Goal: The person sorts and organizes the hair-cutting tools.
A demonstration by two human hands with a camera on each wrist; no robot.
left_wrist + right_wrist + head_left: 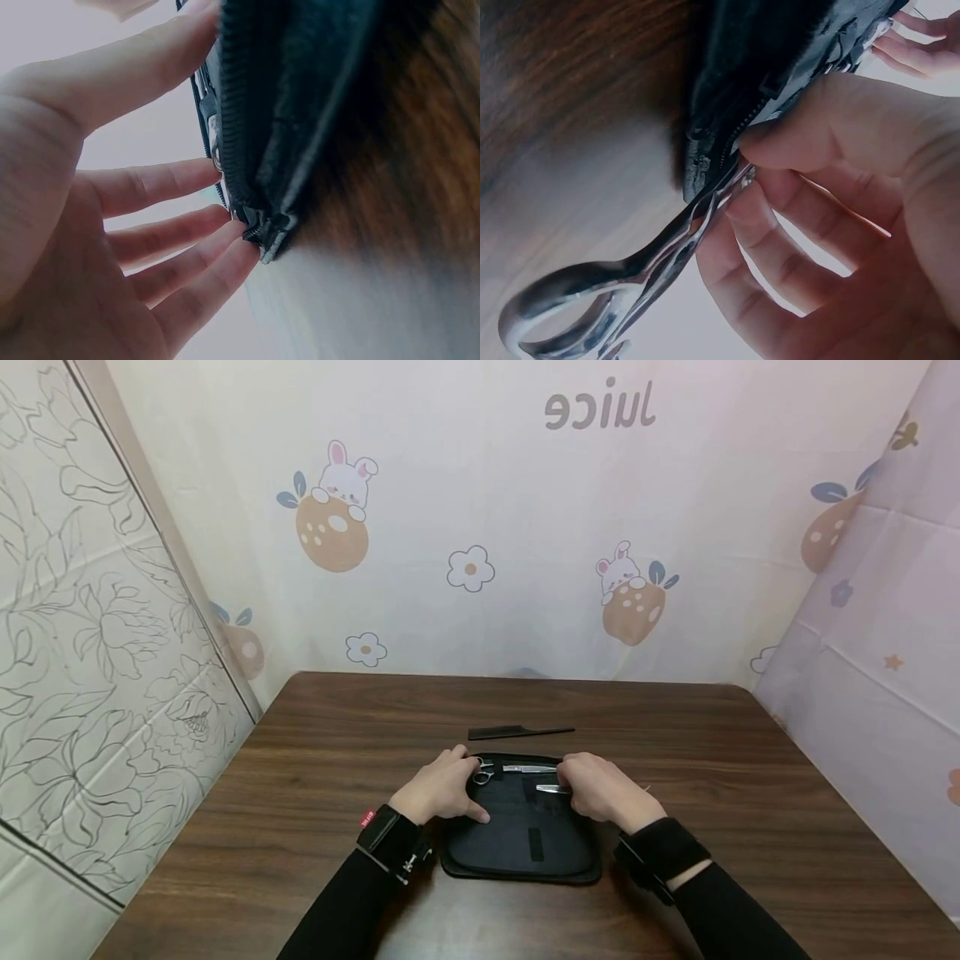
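Observation:
A black zippered scissor case (517, 852) lies on the table, its inner side up. Along its far side lies one pair of silver scissors (528, 769), finger rings towards my left hand (442, 785). That hand rests on the case's left edge, thumb and fingers spread; its fairly straight fingertips touch the zippered edge (236, 150) in the left wrist view. My right hand (603, 789) pinches a second pair of scissors (667, 270) at the case's right edge. Its blades (551, 789) point left over the case, and its shiny handles stick out past the edge in the right wrist view.
A black tail comb (498, 732) lies just beyond the case. The brown wood table (300, 760) reaches to a printed curtain (465, 510) at the back. More printed cloth hangs at the left and right sides.

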